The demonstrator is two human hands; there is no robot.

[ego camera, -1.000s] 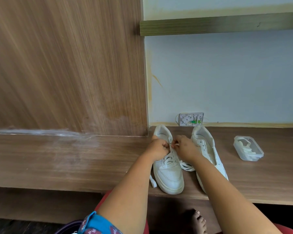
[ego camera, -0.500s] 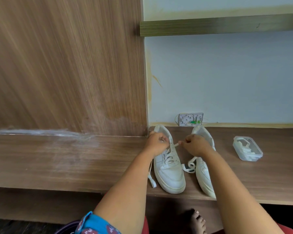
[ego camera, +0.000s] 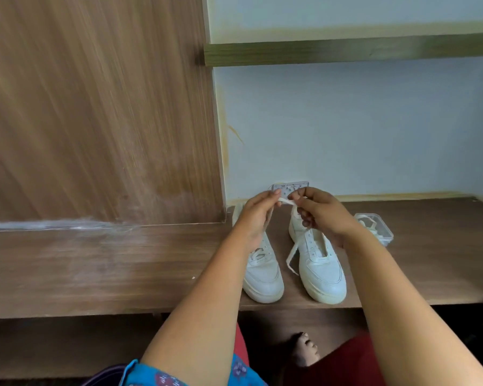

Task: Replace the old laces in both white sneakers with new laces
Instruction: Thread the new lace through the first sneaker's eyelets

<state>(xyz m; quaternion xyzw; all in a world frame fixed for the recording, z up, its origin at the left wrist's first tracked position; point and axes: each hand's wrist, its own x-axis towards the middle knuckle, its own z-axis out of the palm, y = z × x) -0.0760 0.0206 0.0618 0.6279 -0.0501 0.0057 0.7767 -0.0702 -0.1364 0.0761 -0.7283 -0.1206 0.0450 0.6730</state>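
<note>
Foot: a bare foot point(ego camera: 307, 349) shows under the front edge of the shelf, between the knees, on a dark floor
Clothing: a blue patterned sleeve point(ego camera: 162, 376) at the bottom edge; red cloth point(ego camera: 343, 360) over the right knee
Shelf: a long brown wooden shelf point(ego camera: 95, 268) runs across the view; both shoes stand on it with toes toward the person
Left shoe: a white sneaker point(ego camera: 264, 277) under the left forearm, toe near the front edge of the shelf; laces cross its lower eyelets, its upper part is hidden by the hand
Right shoe: a white sneaker point(ego camera: 318, 263) just beside the first and apart from it; its eyelets look bare
Lace: a flat white lace point(ego camera: 292, 254) hangs loose between the two shoes, its free end lying on the shelf, its upper part rising to the hands
Left hand: the left hand point(ego camera: 258, 215) is raised above the heel of the left shoe, thumb and fingers pinching the lace
Right hand: the right hand point(ego camera: 319, 211) is raised above the right shoe, fingers curled and pinching the same lace; a short taut stretch spans the two hands
Box: a small clear plastic box point(ego camera: 377, 228) with white laces inside sits on the shelf to the right of the right shoe, partly behind the right wrist
Socket plate: a small white plate point(ego camera: 289, 188) on the wall just behind the fingertips
Back: a wood panel point(ego camera: 95, 107) to the left, a pale wall point(ego camera: 360, 129) to the right, with a wooden rail point(ego camera: 346, 50) across it higher up
</note>
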